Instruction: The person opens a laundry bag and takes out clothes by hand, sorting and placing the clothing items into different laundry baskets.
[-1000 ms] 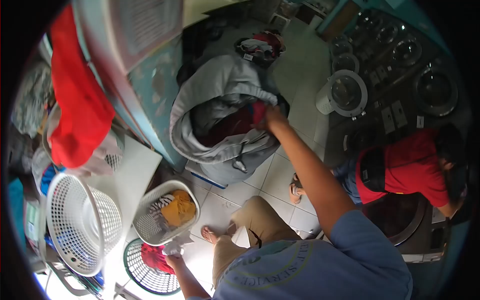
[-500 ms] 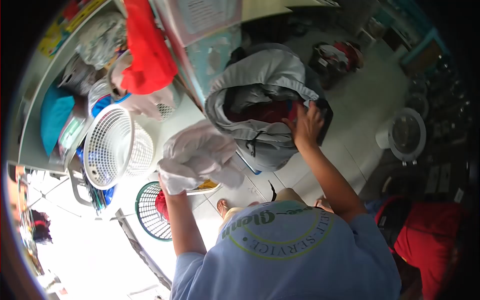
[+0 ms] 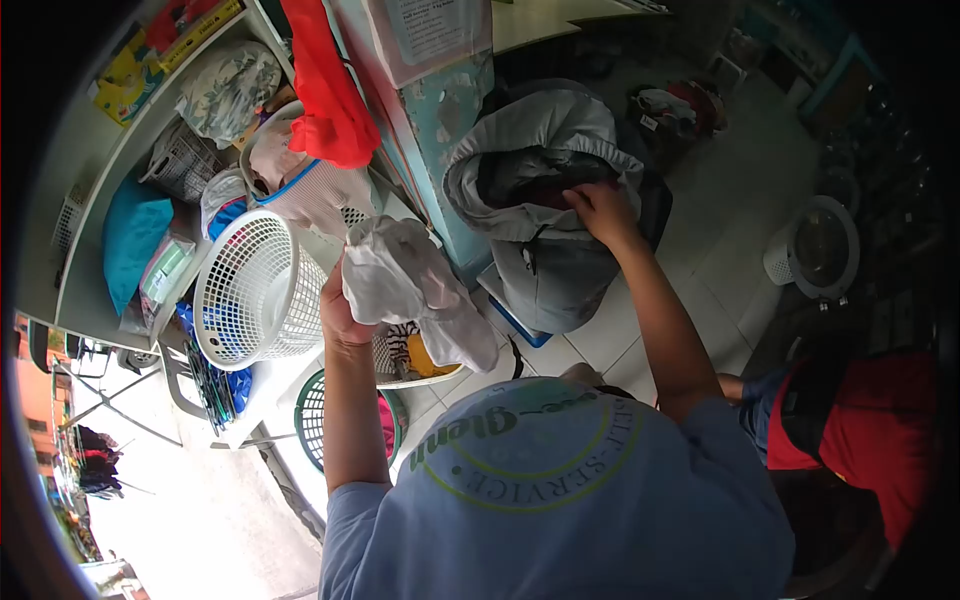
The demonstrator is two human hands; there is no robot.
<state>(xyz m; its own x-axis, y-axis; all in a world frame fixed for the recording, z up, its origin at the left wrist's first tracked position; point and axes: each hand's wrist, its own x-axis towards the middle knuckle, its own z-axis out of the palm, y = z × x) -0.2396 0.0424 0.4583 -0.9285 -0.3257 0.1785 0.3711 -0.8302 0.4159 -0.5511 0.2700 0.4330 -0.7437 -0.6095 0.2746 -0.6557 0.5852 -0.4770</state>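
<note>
A white cloth (image 3: 415, 275) hangs from my left hand (image 3: 345, 308), raised above a light basket that holds yellow (image 3: 430, 358) and striped clothes. My right hand (image 3: 603, 212) is at the opening of a large grey bag (image 3: 555, 270), its fingers over the rim and partly hidden against dark clothes inside. Whether those fingers grip anything is too dark to tell. Below my left forearm, partly covered by it, stands a green-rimmed basket (image 3: 312, 420) with a red item in it.
A white basket (image 3: 250, 290) lies tilted on the table at left, near a shelf (image 3: 90, 230) with bags. Red cloth (image 3: 335, 100) hangs above. A person in red (image 3: 860, 430) is at right, near washing machines. Another clothes pile (image 3: 680, 108) is at the back.
My left hand has lifted the white cloth up from the green-rimmed basket. My right hand was spread at the bag's rim and now has its fingers curled over the opening. The view has swung left.
</note>
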